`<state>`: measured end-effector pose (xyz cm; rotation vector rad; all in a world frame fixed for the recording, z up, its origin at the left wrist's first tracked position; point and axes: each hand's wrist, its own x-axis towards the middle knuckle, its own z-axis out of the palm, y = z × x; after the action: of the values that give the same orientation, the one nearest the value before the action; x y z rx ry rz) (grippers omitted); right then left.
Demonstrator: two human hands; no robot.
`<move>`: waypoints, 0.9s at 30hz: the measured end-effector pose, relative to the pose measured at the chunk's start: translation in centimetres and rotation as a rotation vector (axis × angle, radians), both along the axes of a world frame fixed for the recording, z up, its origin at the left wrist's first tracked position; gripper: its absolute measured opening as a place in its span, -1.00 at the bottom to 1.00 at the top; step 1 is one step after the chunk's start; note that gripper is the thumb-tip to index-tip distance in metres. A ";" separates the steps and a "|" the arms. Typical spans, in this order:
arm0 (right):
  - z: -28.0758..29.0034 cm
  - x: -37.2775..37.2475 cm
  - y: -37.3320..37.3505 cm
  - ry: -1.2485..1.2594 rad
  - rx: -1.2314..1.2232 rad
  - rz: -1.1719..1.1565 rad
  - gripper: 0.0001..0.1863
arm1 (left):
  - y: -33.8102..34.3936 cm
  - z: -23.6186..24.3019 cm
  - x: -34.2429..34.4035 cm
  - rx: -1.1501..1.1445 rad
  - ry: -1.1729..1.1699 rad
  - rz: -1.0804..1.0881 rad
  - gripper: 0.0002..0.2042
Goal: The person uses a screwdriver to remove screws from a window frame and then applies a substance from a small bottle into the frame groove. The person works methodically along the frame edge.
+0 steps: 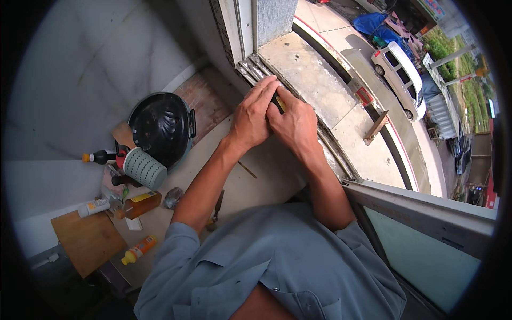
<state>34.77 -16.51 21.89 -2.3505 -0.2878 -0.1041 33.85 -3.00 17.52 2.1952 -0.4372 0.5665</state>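
My left hand and my right hand meet over the metal tracks of an open window's sill. Their fingers are bent and pressed together around a small dark object with a yellow patch, mostly hidden under them, so I cannot make out what it is. The left fingertips lie over the right ones at the track. The upright window frame rises just beyond my hands.
At left, a table holds a black lidded pot, a perforated cup, several bottles and a wooden board. A glazed sash is at lower right. Outside are a concrete ledge and a parked white van.
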 end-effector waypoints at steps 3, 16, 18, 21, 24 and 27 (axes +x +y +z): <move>1.8 -0.9 -0.7 0.090 -0.044 -0.016 -0.55 | -0.6 0.4 -0.8 -0.029 0.004 -0.009 -0.44; 2.0 -0.9 -1.9 -0.156 -0.142 -0.082 -0.53 | -2.1 1.2 -0.5 -0.092 -0.054 -0.028 -0.39; 1.7 0.5 -1.0 -0.100 -0.108 -0.073 -0.55 | -1.9 0.5 0.2 -0.116 -0.025 -0.009 -0.36; 1.5 2.0 -1.2 -0.052 0.022 -0.066 -0.58 | -2.0 0.5 1.0 -0.090 -0.008 0.010 -0.34; 0.8 1.4 -1.7 0.031 0.159 -0.100 -0.59 | -2.6 0.2 0.5 -0.058 -0.023 0.019 -0.34; 0.2 0.9 -1.4 0.022 0.217 -0.121 -0.58 | -2.6 0.0 0.2 -0.056 -0.025 0.015 -0.33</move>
<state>35.72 -17.88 22.06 -2.1510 -0.1163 -0.1599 34.08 -5.60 17.49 2.1413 -0.4132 0.6078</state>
